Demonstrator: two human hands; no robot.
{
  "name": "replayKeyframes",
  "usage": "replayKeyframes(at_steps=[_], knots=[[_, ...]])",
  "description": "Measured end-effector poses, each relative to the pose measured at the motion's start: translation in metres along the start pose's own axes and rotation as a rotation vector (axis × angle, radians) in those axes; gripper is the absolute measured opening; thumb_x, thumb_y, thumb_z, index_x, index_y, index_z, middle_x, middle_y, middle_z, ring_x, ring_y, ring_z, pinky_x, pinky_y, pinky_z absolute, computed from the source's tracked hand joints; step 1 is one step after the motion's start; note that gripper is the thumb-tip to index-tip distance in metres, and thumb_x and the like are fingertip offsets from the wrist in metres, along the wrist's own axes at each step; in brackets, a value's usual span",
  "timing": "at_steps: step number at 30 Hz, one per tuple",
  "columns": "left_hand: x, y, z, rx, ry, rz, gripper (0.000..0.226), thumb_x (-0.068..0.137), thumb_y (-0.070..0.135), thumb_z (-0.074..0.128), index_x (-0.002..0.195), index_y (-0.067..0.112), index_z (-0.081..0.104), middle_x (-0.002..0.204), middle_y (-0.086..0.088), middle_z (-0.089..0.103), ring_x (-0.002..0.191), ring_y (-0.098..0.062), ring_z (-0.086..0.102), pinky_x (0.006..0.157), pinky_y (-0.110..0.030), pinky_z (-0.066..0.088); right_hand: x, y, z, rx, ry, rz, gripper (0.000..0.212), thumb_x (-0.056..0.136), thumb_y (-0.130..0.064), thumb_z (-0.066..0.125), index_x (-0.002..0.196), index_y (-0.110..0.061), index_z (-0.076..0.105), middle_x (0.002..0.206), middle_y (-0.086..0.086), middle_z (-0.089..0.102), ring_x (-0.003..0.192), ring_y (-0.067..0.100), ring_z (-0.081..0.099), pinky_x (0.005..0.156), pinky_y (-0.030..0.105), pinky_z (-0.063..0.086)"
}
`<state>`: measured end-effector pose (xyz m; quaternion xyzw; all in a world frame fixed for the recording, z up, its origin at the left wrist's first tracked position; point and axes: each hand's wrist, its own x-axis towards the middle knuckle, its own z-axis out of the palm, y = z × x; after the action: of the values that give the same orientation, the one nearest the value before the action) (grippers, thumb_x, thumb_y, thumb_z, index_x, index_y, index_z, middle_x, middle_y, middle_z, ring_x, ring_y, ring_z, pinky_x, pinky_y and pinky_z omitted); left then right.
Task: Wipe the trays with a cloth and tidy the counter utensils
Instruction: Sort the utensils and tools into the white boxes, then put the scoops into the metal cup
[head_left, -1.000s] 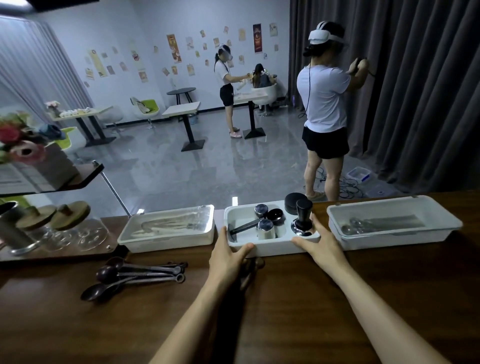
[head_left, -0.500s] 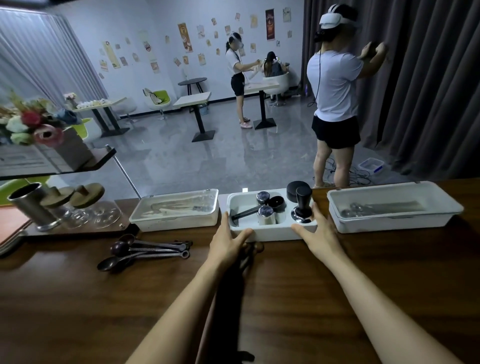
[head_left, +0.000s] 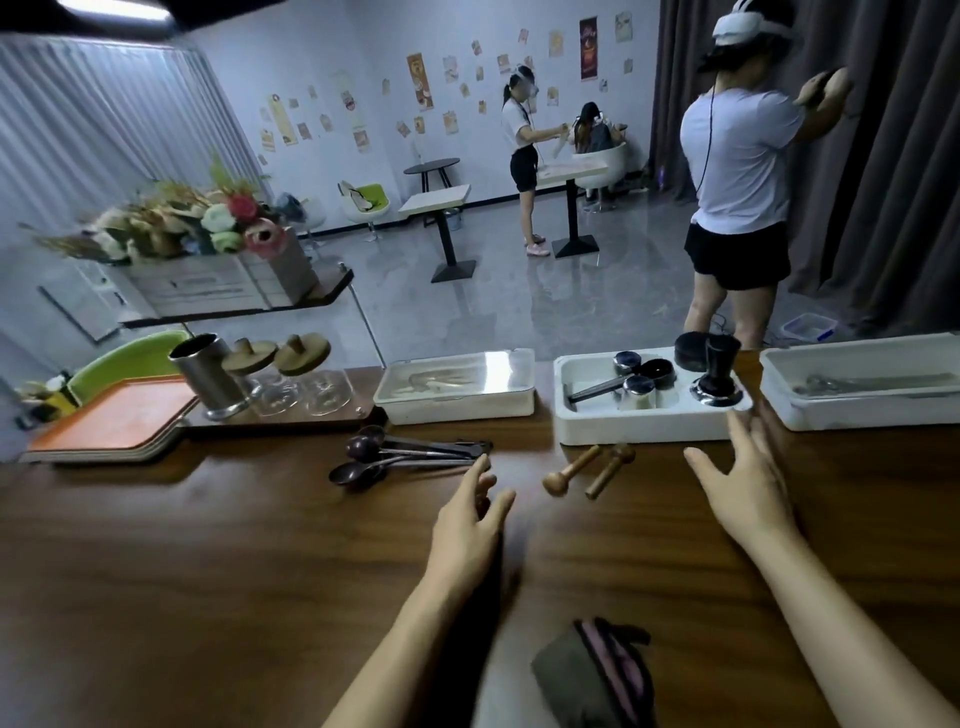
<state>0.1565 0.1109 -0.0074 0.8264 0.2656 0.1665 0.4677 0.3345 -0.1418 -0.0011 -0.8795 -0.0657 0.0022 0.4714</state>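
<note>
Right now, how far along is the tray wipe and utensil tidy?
Early. Done: nothing clearly; the middle tray holds its tamper and cups. In hand: nothing; left hand and right hand are open and empty. Left: cloth lies unused at the near edge; spoons and two wooden tools lie loose on the counter.

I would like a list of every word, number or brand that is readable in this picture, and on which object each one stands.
No text can be read.
Posters on the far wall: print is present but too small and blurred.
Box under the flowers: faint lines, unreadable.
White trays and utensils on the counter: no markings visible.
</note>
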Motion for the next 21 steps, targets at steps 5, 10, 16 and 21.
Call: replayKeyframes(at_steps=[5, 10, 16, 21], knots=[[-0.031, -0.038, -0.071, -0.074, 0.008, 0.049, 0.048, 0.099, 0.035, 0.065, 0.14, 0.053, 0.047, 0.123, 0.023, 0.065, 0.115, 0.009, 0.06, 0.104, -0.027, 0.05, -0.062, -0.034, 0.023, 0.058, -0.009, 0.041, 0.064, 0.097, -0.036, 0.06, 0.155, -0.027, 0.033, 0.165, 0.001, 0.019, 0.149, 0.027, 0.024, 0.119, 0.046, 0.023], [-0.042, -0.079, -0.139, -0.09, 0.071, 0.034, 0.047, 0.098, 0.033, 0.067, 0.142, 0.041, 0.053, 0.119, 0.021, 0.068, 0.11, 0.011, 0.061, 0.102, -0.022, 0.05, -0.131, -0.085, 0.077, 0.201, -0.182, -0.021, 0.053, 0.097, -0.03, 0.063, 0.147, -0.033, 0.046, 0.155, 0.001, 0.039, 0.139, 0.026, 0.043, 0.106, 0.036, 0.036], [-0.029, -0.106, -0.199, -0.126, 0.152, -0.006, 0.046, 0.097, 0.029, 0.069, 0.141, 0.037, 0.056, 0.12, 0.015, 0.07, 0.11, 0.01, 0.062, 0.105, -0.026, 0.05, -0.157, -0.135, 0.161, 0.256, -0.401, -0.147, 0.051, 0.094, -0.032, 0.066, 0.142, -0.04, 0.05, 0.145, -0.011, 0.049, 0.126, 0.005, 0.049, 0.102, 0.025, 0.038], [-0.013, -0.12, -0.256, -0.095, 0.215, -0.047, 0.049, 0.097, 0.036, 0.068, 0.143, 0.039, 0.052, 0.13, 0.012, 0.065, 0.115, 0.015, 0.057, 0.1, -0.012, 0.046, -0.156, -0.194, 0.231, 0.294, -0.597, -0.233, 0.048, 0.091, -0.043, 0.065, 0.137, -0.049, 0.051, 0.138, -0.014, 0.057, 0.125, 0.004, 0.054, 0.11, 0.034, 0.043]])
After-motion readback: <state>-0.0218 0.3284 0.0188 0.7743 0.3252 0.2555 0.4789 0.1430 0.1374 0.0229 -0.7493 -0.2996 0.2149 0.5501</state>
